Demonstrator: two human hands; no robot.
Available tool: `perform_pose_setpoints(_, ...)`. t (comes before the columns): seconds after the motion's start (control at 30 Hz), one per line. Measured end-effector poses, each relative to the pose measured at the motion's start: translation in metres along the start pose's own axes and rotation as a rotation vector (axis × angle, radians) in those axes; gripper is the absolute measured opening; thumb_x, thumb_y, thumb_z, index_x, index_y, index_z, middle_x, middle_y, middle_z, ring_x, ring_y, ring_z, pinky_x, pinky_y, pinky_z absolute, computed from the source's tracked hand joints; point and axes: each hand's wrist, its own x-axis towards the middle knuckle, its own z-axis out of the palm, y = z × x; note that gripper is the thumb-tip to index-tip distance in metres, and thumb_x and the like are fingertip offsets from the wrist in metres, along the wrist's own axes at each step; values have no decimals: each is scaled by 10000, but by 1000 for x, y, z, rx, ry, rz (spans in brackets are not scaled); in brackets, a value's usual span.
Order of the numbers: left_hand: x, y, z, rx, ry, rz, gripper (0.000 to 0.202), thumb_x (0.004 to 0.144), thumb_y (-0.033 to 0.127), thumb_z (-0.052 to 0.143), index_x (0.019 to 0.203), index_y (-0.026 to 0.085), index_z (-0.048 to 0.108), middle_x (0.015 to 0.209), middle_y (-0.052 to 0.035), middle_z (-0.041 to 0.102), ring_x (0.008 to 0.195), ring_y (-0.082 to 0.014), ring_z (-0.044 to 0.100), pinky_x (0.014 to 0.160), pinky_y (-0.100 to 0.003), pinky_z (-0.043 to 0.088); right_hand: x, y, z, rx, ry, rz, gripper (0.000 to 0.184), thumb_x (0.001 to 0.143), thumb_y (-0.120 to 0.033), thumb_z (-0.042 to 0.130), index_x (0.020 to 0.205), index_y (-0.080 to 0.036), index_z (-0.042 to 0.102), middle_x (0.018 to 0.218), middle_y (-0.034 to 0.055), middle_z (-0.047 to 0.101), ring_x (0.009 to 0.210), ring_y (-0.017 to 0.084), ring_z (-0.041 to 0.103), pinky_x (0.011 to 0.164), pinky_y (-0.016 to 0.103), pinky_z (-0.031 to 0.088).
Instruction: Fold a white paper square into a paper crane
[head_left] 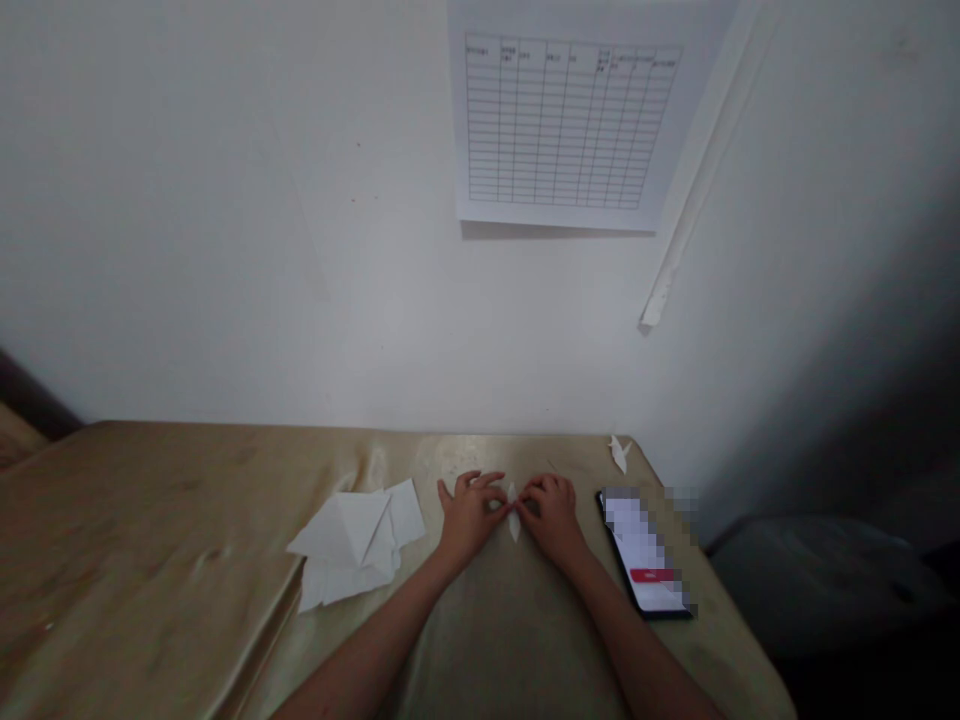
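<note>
My left hand (469,512) and my right hand (551,512) rest on a tan table (150,560), fingers curled and pinched on a small folded white paper piece (513,515) between them. The paper stands narrow and pointed, one tip toward the wall and one toward me. Both forearms reach in from the bottom edge.
A pile of folded white paper sheets (360,545) lies left of my left hand. A phone (645,560) with a lit screen lies to the right. A small folded paper figure (619,452) sits at the far right corner. A printed table sheet (562,120) hangs on the wall.
</note>
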Motion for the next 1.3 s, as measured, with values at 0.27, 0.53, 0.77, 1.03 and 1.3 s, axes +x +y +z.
perform_pose_setpoints(0.27,4,-9,2,63,-23,38,82,824,427,711,886,439,762,1485,120,505,1393,-351,342,1074,-804,25,-3,-11,-1,-97,30,96,143,879,-381,646,889,-269,733,1124,62,617,1149,264,463,1076,473,252)
perform_pose_setpoints(0.53,4,-2,1,107,23,98,74,813,317,720,847,367,762,1530,99,449,1407,-350,322,1083,-802,46,-5,-24,-13,-118,17,177,172,874,-436,644,916,-302,742,1194,76,577,1204,292,417,1096,585,167)
perform_pose_setpoints(0.77,3,4,0,122,9,140,37,815,250,687,803,271,715,1562,52,406,1419,-336,316,1114,-774,46,-2,-23,-16,-94,-52,238,158,863,-463,653,934,-349,737,1232,58,556,1272,314,369,1071,701,128)
perform_pose_setpoints(1.03,2,1,1,90,40,45,176,806,293,717,968,264,654,1521,-26,441,1391,-287,361,1139,-708,151,-2,-22,-12,-85,-34,238,184,856,-430,658,984,-305,700,1223,75,578,1279,319,375,1063,723,134)
perform_pose_setpoints(1.3,3,2,-7,70,-3,19,90,774,353,775,862,370,769,1577,58,359,1414,-325,315,1123,-738,84,-5,-20,-11,-54,64,159,44,813,-366,730,846,-345,749,1157,36,618,1262,308,389,1083,690,89)
